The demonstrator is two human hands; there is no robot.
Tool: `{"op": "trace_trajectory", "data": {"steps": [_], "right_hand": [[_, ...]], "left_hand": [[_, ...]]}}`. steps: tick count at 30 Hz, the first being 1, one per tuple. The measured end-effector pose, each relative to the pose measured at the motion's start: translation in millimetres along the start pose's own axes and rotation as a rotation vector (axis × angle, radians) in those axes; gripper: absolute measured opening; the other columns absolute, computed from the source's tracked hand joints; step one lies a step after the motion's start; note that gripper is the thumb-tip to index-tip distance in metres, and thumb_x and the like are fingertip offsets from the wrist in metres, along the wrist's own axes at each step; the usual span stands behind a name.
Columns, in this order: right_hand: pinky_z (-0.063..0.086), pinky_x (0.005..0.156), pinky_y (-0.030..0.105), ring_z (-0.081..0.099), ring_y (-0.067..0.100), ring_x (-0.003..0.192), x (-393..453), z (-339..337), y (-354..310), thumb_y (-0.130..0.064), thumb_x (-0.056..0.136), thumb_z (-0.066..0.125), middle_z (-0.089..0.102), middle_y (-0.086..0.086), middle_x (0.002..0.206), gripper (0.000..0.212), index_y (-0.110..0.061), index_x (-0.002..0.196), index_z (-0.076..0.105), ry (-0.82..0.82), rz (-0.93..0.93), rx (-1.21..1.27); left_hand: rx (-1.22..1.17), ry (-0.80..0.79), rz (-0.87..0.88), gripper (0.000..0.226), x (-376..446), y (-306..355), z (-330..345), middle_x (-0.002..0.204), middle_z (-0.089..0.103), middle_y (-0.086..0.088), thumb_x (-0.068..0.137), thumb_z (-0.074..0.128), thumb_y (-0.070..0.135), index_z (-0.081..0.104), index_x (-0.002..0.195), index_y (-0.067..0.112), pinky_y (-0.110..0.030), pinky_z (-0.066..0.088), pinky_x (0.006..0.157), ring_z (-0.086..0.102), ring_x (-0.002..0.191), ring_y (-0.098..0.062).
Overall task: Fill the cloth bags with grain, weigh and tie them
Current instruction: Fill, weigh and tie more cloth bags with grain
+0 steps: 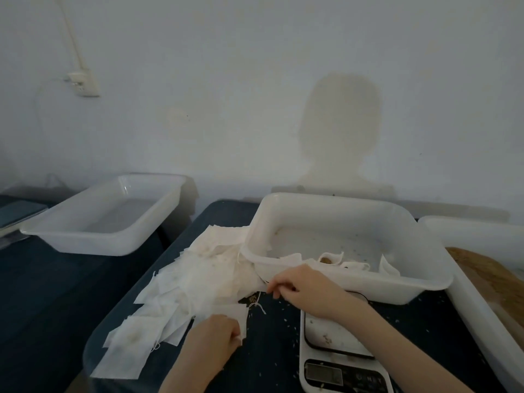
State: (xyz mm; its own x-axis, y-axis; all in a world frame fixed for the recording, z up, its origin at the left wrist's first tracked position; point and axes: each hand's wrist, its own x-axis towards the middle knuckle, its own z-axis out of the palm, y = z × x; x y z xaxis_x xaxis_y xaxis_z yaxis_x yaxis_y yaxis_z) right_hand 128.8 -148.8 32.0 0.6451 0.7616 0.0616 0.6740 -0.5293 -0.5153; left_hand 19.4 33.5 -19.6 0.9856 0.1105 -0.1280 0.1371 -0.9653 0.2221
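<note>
White, thin cloth bags point(195, 282), flat and roughly square, lie in a loose overlapping heap at the centre left of the frame, on a dark blue table point(56, 293). The left hand point(218, 336), at lower centre, pinches the corner of 1 bag. The right hand point(303, 290), fingers curled, grips cloth at the heap's right edge, beside a white plastic tray point(368, 282). A white digital scale point(337, 355) sits lower right. The bags look light, limp and likely to cling together; an open edge seems the best hold. The heap's long axis runs lower left to upper right.
</note>
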Motion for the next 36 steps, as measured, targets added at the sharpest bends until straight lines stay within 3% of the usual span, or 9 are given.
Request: {"op": "trace_trajectory", "data": {"steps": [6,10,15,19,22,25,29,33,36], "right_hand": [[0.047,0.065,0.017,0.057,-0.001,0.064,-11.2,10.9,-1.6,-0.037,0.088,0.06,0.062,-0.017,0.069,0.015,-0.027,0.084,0.07,0.076,0.04,0.063],[0.048,0.07,0.015,0.06,-0.002,0.073,-12.3,8.8,-7.6,-0.056,0.084,0.055,0.064,-0.016,0.078,0.028,-0.03,0.085,0.065,0.173,0.02,0.189],[0.051,0.071,0.016,0.063,-0.001,0.077,-21.3,-3.7,3.7,-0.054,0.088,0.056,0.067,-0.013,0.083,0.022,-0.033,0.084,0.061,0.296,0.116,0.194],[0.049,0.071,0.014,0.063,-0.004,0.076,-34.3,-14.8,17.7,-0.046,0.091,0.056,0.063,-0.02,0.079,0.019,-0.03,0.091,0.066,0.289,0.147,0.199],[0.052,0.071,0.019,0.064,0.0,0.077,-43.0,-19.6,20.3,-0.046,0.094,0.051,0.066,-0.014,0.08,0.026,-0.027,0.093,0.068,0.271,0.171,0.255],[0.056,0.074,0.026,0.065,0.007,0.076,-47.8,-20.3,20.4,-0.047,0.096,0.045,0.068,-0.008,0.08,0.034,-0.024,0.09,0.069,0.274,0.216,0.25],[0.055,0.065,0.02,0.068,0.009,0.071,-50.7,-22.6,22.1,-0.032,0.101,0.042,0.071,0.002,0.084,0.036,-0.009,0.094,0.069,0.279,0.301,0.524],[0.055,0.063,0.021,0.068,0.013,0.065,-55.5,-27.7,25.9,-0.027,0.1,0.047,0.072,0.013,0.08,0.038,0.002,0.09,0.069,0.322,0.342,0.622],[0.057,0.066,0.023,0.07,0.014,0.064,-56.5,-27.0,26.9,-0.03,0.098,0.052,0.073,0.009,0.076,0.037,-0.005,0.08,0.072,0.364,0.353,0.578]], "left_hand": [[-0.588,0.354,0.014,0.006,10.3,7.4,-21.9,0.074,0.066,0.021,0.088,0.061,0.033,0.064,0.084,0.038,-0.007,0.045,0.066,0.061,0.072,0.007],[-0.938,0.38,0.088,0.011,23.0,42.1,-35.6,0.08,0.069,0.013,0.09,0.06,0.024,0.064,0.089,0.034,-0.013,0.052,0.064,0.065,0.076,0.0],[-1.106,0.396,0.144,0.018,33.8,71.3,-38.0,0.08,0.072,0.014,0.089,0.062,0.015,0.063,0.097,0.031,-0.011,0.052,0.066,0.067,0.079,0.0],[-1.107,0.372,0.155,0.014,37.9,85.9,-31.8,0.081,0.072,0.016,0.087,0.064,0.016,0.066,0.092,0.029,-0.01,0.051,0.065,0.067,0.078,0.001],[-1.076,0.389,0.162,0.015,39.4,95.6,-27.7,0.08,0.073,0.012,0.087,0.063,0.014,0.068,0.087,0.028,-0.019,0.055,0.07,0.068,0.076,-0.002],[-0.951,0.429,0.215,0.02,39.7,106.0,-27.5,0.077,0.07,0.019,0.087,0.063,0.016,0.067,0.08,0.035,-0.012,0.051,0.066,0.065,0.073,0.002],[-0.867,0.486,0.271,0.006,39.4,115.5,-24.0,0.078,0.068,0.021,0.084,0.066,0.029,0.066,0.08,0.034,-0.01,0.048,0.065,0.063,0.075,0.004],[-0.597,0.593,0.341,0.011,38.8,122.0,-16.5,0.081,0.062,0.017,0.081,0.068,0.036,0.064,0.085,0.026,-0.012,0.048,0.062,0.059,0.072,0.0],[-0.432,0.663,0.365,0.008,39.3,128.1,-16.0,0.078,0.064,0.012,0.083,0.069,0.028,0.068,0.082,0.021,-0.006,0.039,0.059,0.051,0.063,0.001]]}}
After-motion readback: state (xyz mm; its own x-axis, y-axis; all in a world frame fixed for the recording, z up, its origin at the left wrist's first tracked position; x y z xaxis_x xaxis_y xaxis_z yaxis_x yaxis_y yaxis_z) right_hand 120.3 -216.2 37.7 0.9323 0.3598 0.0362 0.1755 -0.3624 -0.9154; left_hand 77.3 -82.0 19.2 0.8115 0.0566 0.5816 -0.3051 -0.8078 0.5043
